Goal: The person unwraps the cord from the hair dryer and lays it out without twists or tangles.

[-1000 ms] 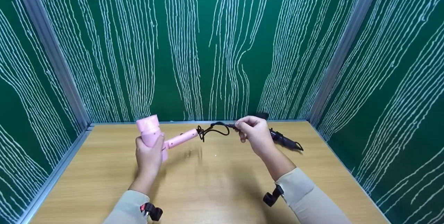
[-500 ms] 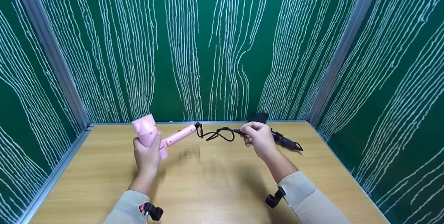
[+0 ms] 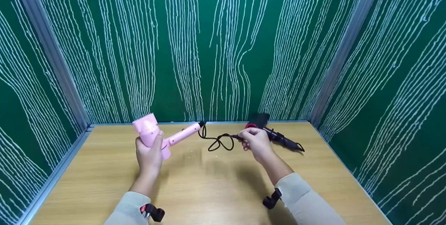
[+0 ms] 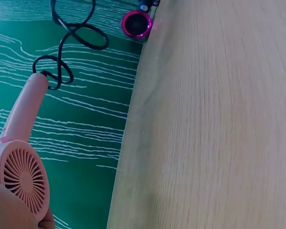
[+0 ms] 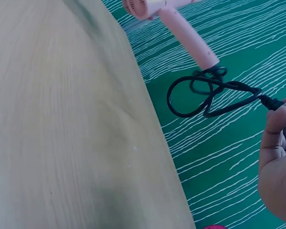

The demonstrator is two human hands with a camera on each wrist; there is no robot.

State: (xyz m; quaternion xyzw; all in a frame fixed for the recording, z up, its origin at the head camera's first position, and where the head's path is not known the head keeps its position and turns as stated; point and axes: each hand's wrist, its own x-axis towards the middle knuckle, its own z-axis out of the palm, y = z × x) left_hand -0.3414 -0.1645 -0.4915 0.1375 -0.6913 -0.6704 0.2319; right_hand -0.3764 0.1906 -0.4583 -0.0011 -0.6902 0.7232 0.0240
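Observation:
My left hand (image 3: 149,155) grips a pink hair dryer (image 3: 183,133) by its barrel, lifted above the table. Its handle slants up to the right, and the slotted rear intake (image 4: 26,176) shows in the left wrist view. A black power cord (image 3: 220,141) leaves the handle's end and hangs in loose loops. At the cord's far end, my right hand (image 3: 258,143) pinches the plug (image 5: 271,102) between thumb and fingers; the plug's tip is mostly hidden. Just behind the right hand, a second hair dryer (image 3: 284,140), black with a red ring, lies on the table.
The wooden table (image 3: 209,190) ends at a metal-edged back rim. Green walls (image 3: 181,51) with white wavy lines stand at the back and both sides, joined by grey corner posts (image 3: 52,44).
My right hand has come down and slightly nearer, pinching the plug, and the cord's loops hang lower. More of the black hair dryer shows. The left hand keeps its grip, shifting only slightly.

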